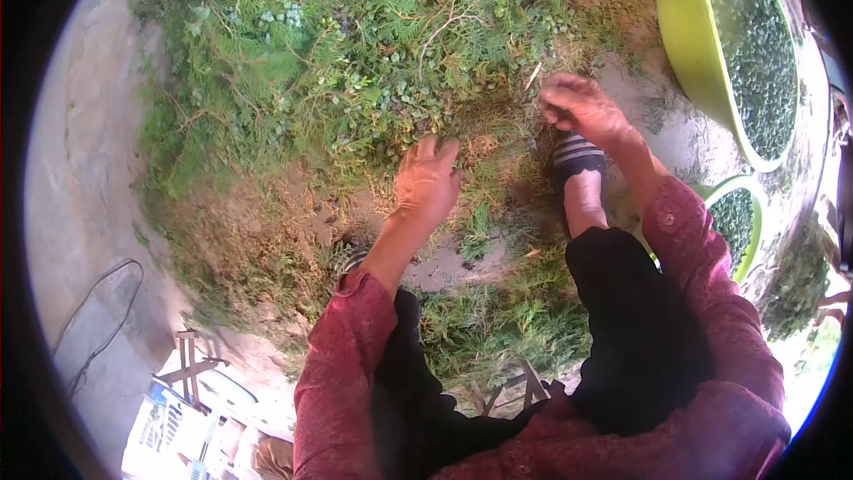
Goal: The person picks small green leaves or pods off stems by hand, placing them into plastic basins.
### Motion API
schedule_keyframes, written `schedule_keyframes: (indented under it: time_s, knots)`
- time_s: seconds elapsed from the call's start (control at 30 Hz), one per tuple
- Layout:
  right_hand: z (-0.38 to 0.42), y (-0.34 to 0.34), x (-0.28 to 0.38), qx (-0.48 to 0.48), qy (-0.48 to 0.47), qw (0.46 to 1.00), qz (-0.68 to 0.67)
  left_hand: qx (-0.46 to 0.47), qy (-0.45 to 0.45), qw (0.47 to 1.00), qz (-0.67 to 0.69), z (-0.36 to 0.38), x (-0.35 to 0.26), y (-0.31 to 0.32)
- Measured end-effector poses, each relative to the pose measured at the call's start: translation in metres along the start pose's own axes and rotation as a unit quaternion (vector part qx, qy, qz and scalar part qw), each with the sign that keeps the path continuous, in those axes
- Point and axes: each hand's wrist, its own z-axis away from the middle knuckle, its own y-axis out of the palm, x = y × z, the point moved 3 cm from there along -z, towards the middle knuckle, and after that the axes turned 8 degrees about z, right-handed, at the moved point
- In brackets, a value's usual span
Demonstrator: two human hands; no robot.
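A large heap of cut conifer sprigs point(355, 53) covers the ground in front of me, with small pale green cones among the leaves. My left hand point(426, 180) is at the near edge of the heap, its fingers bent down toward the greenery and closed. What lies under its fingertips is hidden. My right hand point(582, 108) is raised beside the heap, above my striped shoe point(577, 153). Its fingers are curled together, and I cannot make out anything between them.
A large yellow-green basin point(689, 36) at the upper right holds many small green pieces. Below it stands a smaller green-rimmed container point(755, 213) with similar contents. A dark cable point(111, 338) lies on the concrete at left. A white printed bag point(164, 436) is at the lower left.
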Motion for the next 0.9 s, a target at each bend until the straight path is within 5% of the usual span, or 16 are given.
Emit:
schedule_keyframes:
  time_s: [0.07,0.1,0.17,0.2,0.27,0.37,0.5,0.73,0.83,0.9]
  knots:
    - [-0.002,0.012,0.005,-0.019,-0.082,0.964,0.251,0.032,0.006,0.997,-0.067,0.001,-0.005,0.008]
    - [-0.007,0.015,-0.013,-0.015,-0.084,0.965,0.248,0.065,0.035,0.991,-0.110,0.010,-0.007,0.014]
    - [-0.015,0.033,-0.044,0.028,-0.304,0.839,0.451,0.101,0.056,0.981,-0.157,0.033,-0.007,0.025]
    - [-0.012,0.040,-0.049,0.031,-0.307,0.840,0.446,0.112,0.073,0.979,-0.155,0.045,-0.009,0.032]
    - [-0.009,0.052,-0.066,0.063,-0.150,0.753,0.638,0.126,0.088,0.976,-0.154,0.067,-0.005,0.041]
    - [-0.008,0.054,-0.042,0.078,-0.193,0.768,0.606,0.245,0.083,0.963,-0.075,0.088,0.000,0.052]
    - [-0.018,0.072,-0.022,0.019,-0.289,0.802,0.523,0.164,0.085,0.982,-0.041,0.080,0.005,0.041]
    - [-0.046,0.130,-0.055,0.059,-0.327,0.709,0.622,0.010,0.014,1.000,0.022,0.048,0.019,0.021]
    - [-0.043,0.119,-0.066,0.055,-0.331,0.732,0.593,-0.001,0.069,0.998,0.004,0.047,0.020,0.027]
    - [-0.037,0.106,-0.065,0.041,-0.325,0.780,0.534,-0.023,0.027,0.999,0.034,0.040,0.019,0.037]
